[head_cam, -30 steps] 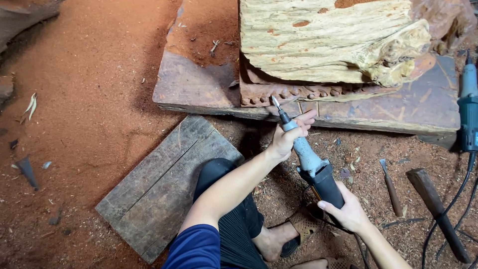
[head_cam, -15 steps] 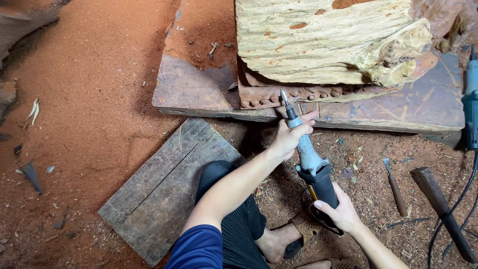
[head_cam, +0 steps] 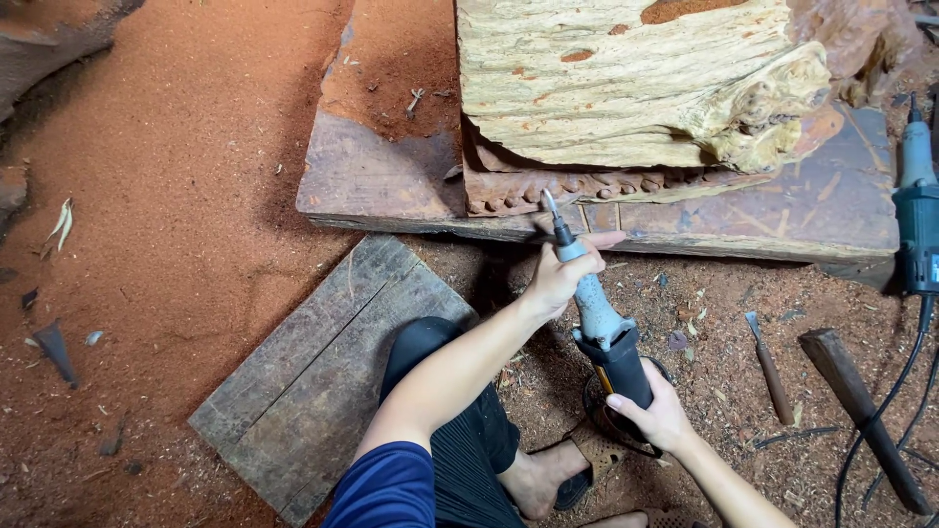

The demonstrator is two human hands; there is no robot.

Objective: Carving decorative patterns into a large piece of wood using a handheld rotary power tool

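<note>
left hand (head_cam: pixel 559 276): fingers wrapped round the nose of the die grinder (head_cam: pixel 599 323)
right hand (head_cam: pixel 657 411): closed on its black rear
change: bit has lifted to the carved slab (head_cam: pixel 597 186) at the base plank's (head_cam: pixel 391 186) front edge

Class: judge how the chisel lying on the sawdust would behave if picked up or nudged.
The chisel looks stiff: metal blade, wooden handle. Its rounded handle might roll a little, though the sawdust would probably stop it. Likely light for one hand, being slim.

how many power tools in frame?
2. One die grinder held in both hands: left hand near the bit, right hand at the rear. A second grinder lies at the right edge, partly cut off. More may be out of view.
</note>
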